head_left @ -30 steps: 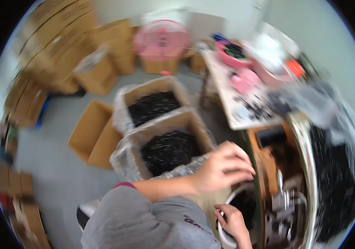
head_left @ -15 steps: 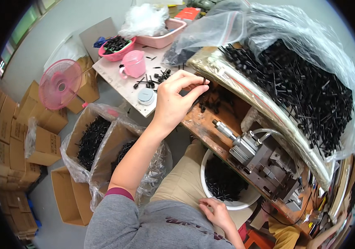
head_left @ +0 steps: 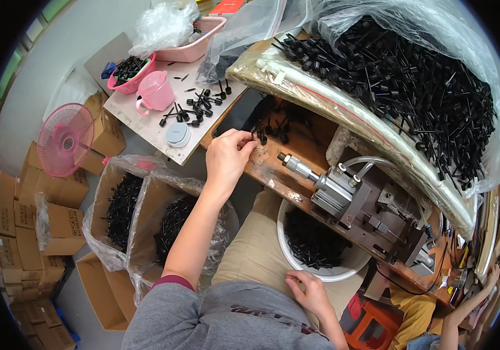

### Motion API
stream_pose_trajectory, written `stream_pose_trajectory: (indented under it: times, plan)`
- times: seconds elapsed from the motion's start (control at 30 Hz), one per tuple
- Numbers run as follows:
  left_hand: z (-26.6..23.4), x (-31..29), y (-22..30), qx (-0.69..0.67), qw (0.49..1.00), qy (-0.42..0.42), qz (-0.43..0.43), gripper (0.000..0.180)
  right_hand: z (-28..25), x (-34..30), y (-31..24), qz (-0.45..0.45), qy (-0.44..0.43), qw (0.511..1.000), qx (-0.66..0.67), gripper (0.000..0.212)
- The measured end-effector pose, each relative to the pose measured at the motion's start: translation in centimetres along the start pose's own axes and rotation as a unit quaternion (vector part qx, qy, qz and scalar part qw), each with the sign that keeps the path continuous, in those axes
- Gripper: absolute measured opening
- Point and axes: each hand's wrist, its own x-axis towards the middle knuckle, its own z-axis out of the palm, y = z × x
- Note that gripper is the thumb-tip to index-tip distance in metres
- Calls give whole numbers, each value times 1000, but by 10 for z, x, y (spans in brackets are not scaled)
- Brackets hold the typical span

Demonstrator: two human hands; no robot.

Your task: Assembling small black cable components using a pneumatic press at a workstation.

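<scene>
My left hand is over the wooden bench edge, its thumb and fingertips pinched on a small black stemmed plastic part, mostly hidden by the fingers. Just beyond the fingertips, several black parts lie in a recess of the wooden bench. My right hand rests on my thigh, fingers loosely bent and a little apart, with nothing visible in it. Near it stands a white bucket holding many black parts. A metal clamping fixture with a cylinder is mounted on the bench to the right.
A large plastic-lined tray heaped with black parts sits above the bench. On the white table are a pink cup, a small round container and loose parts. Left are lined cartons and a pink fan. Another person's arm shows lower right.
My left hand has moved left and down, away from the tray, still pinching the black part. My right hand stays on my thigh. The whole view has shifted slightly.
</scene>
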Motion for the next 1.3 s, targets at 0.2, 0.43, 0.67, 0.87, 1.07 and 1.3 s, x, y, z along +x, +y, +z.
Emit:
stream_pose_trajectory:
  times: [0.2,0.43,0.67,0.87,1.07,1.3]
  plan:
    - [13,4,-9,-2,1000,20,17,15,-1,-6,2,10,20,1000,-10,17]
    - [-11,-5,11,-87,995,50,-7,32,-1,-16,1,11,45,999,-18,17]
    - [-50,-59,102,-281,928,68,235,25,-20,-10,-9,-60,123,990,-42,13]
    - [-77,-79,198,-732,634,-138,208,19,-109,18,-71,-241,281,919,-133,18]
    - [-91,-65,205,-726,487,-477,91,14,-189,39,-98,-249,421,853,-180,15]
    - [-68,-75,216,-734,563,-365,102,16,-254,75,-100,-220,485,809,-250,16]
